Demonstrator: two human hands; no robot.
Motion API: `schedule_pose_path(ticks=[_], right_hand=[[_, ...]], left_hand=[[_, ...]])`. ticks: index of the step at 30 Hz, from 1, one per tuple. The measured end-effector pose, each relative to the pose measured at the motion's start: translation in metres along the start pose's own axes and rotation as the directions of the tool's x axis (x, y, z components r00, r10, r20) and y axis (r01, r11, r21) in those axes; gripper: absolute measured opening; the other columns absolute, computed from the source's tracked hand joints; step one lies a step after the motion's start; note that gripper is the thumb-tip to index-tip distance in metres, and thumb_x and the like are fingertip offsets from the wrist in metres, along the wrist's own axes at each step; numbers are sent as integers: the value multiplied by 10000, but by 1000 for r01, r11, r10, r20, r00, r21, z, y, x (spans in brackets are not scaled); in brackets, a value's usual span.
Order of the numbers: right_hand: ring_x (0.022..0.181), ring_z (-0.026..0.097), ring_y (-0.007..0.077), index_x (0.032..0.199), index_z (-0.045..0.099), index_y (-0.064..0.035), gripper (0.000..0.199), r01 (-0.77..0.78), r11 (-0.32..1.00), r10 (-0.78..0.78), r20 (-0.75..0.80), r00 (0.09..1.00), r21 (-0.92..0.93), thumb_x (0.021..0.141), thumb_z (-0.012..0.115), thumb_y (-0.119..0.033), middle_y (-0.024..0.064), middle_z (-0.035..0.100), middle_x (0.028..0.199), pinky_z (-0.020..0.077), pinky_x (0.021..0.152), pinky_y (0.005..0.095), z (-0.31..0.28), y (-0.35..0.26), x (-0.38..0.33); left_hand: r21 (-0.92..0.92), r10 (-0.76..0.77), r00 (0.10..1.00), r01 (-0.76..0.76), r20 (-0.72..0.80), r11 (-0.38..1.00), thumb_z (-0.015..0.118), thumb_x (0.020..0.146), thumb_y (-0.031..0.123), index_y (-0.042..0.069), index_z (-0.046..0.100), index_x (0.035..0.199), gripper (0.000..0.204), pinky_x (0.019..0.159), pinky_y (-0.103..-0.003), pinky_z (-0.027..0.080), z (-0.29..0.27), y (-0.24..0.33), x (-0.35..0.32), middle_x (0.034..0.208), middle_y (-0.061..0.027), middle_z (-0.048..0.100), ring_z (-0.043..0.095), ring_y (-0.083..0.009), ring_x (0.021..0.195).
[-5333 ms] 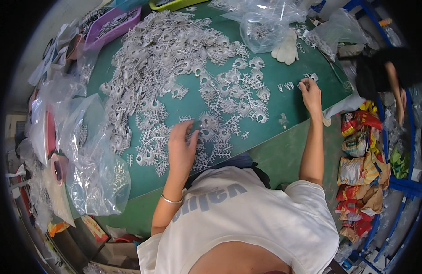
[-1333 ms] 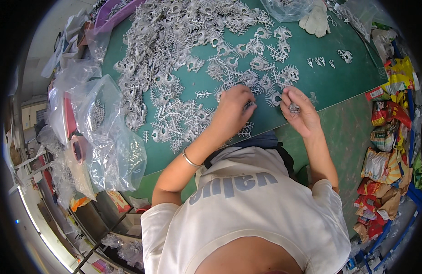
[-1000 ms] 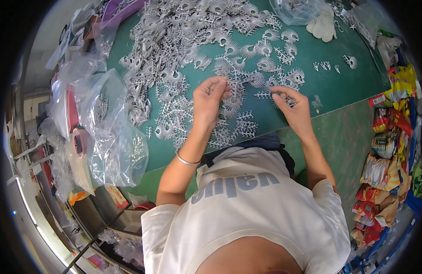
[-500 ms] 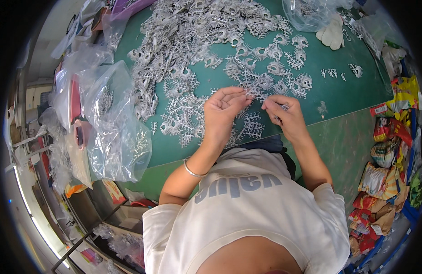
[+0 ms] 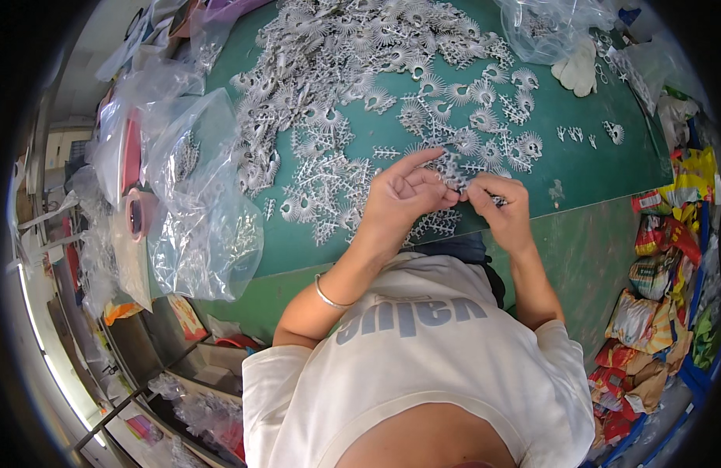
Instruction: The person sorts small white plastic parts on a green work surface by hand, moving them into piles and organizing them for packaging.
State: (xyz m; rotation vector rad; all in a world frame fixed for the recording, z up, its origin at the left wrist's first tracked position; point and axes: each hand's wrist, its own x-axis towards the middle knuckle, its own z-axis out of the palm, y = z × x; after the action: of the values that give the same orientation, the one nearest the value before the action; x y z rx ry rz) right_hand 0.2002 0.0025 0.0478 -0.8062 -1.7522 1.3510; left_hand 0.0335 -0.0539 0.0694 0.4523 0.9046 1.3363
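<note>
A small grey branched piece [image 5: 452,170] is raised between my hands over the near part of the green table. My left hand [image 5: 403,191] pinches it by its lower end, thumb against curled fingers, with the index finger stretched out beyond. At its other side, the fingertips of my right hand [image 5: 502,204] are closed on the same piece. Something small and grey also shows inside the right hand's curled fingers, too covered to make out. Loose branched pieces [image 5: 317,191] and fan-shaped pieces [image 5: 483,119] lie around and beyond the hands.
A big heap of grey pieces [image 5: 321,70] covers the far left of the table [image 5: 602,175]. Clear plastic bags [image 5: 204,226] and a tape roll [image 5: 140,214] sit along the left edge. A white glove [image 5: 577,72] lies far right; colourful packets [image 5: 645,320] line the right side.
My hands have come together: the left moved right and its index finger stretched out, while the right turned inward. The branched piece is now lifted between them. The whole view shifted slightly.
</note>
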Motion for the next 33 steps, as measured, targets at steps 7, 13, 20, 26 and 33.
schedule_pose_path(ticks=[7, 13, 20, 26, 33], right_hand=[[553, 429, 46, 734, 618, 23, 211, -132, 980, 115, 116, 987, 152, 860, 560, -136, 11, 552, 646, 325, 498, 196, -7, -1, -1], [486, 366, 37, 724, 583, 5, 252, -442, 788, 345, 288, 894, 429, 891, 521, -174, 5, 485, 587, 254, 444, 191, -1, 3, -9], [464, 320, 27, 743, 563, -18, 255, -597, 544, 404, 439, 802, 590, 910, 492, -196, -31, 419, 541, 217, 427, 189, 19, 24, -4], [507, 363, 29, 736, 608, 1, 244, -477, 834, 372, 357, 857, 276, 874, 556, -194, -25, 463, 559, 267, 465, 196, 27, 21, -6], [552, 438, 72, 841, 630, 19, 148, -154, 937, 139, -68, 988, -314, 764, 670, -101, 4, 533, 622, 373, 512, 228, 10, 21, -9]], left_hand=[[53, -139, 989, 136, 59, 989, 522, 880, 65, -43, 510, 1147, 288, 676, -282, 530, -19, -3, -1, 871, -115, 610, 602, -152, 736], [-75, -96, 993, 101, 68, 992, 476, 888, 67, -56, 496, 1135, 277, 696, -288, 510, -11, -9, -8, 977, -130, 590, 585, -171, 824], [-316, -91, 989, 124, 119, 940, 477, 895, 175, -3, 571, 858, 205, 573, -250, 423, -35, -31, 15, 770, -82, 580, 558, -137, 728], [-84, -24, 1000, 25, 6, 996, 502, 914, 248, -4, 566, 903, 260, 591, -236, 433, -32, -30, 0, 738, -43, 543, 532, -114, 692], [-16, -96, 995, 96, -12, 995, 492, 910, 125, -23, 537, 985, 172, 617, -241, 481, -47, -41, -9, 848, -40, 561, 526, -114, 759]])
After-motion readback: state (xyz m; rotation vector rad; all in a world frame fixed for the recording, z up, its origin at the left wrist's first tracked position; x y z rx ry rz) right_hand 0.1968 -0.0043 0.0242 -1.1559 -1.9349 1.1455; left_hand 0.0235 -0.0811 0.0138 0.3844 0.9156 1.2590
